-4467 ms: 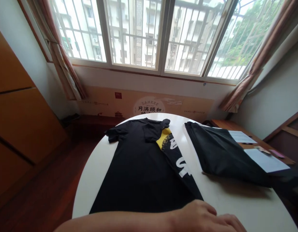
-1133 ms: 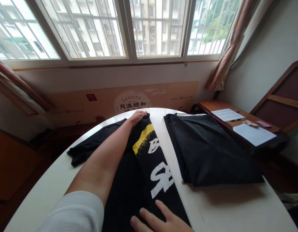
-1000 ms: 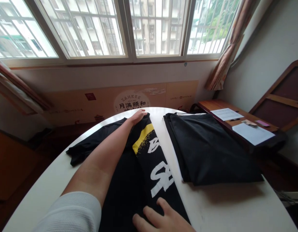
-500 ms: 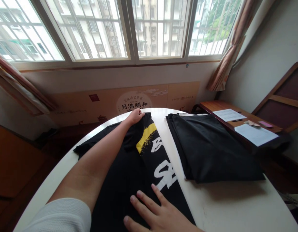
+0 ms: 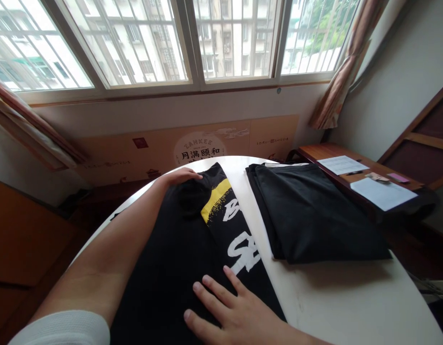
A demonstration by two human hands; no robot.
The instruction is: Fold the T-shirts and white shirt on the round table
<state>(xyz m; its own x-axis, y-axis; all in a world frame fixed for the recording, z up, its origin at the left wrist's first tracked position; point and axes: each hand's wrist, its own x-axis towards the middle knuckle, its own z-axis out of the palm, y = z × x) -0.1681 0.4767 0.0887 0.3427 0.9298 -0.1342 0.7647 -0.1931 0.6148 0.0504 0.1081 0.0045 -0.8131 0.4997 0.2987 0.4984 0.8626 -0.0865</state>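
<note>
A black T-shirt [image 5: 164,249] with a yellow band and white lettering lies folded lengthwise on the white round table [image 5: 315,302]. My right hand [image 5: 232,311] rests flat on the lower part of the shirt, fingers spread, just below the lettering. At the far end, my left hand [image 5: 183,176] lies over the dark cloth near the shirt's top edge, its fingers stretched out rather than curled. My left forearm covers much of the shirt's left side. To the right sits a folded stack of black cloth [image 5: 315,215], apart from the shirt.
Beyond the table's right edge stands a wooden desk [image 5: 315,152] with papers [image 5: 383,193] on it. A large printed cardboard panel [image 5: 272,134] leans below the barred window. Curtains [image 5: 336,96] hang at both sides.
My left hand has let go of the shirt's top edge and moved left and slightly down, its fist loosening into straight fingers. My right hand stays in about the same place.
</note>
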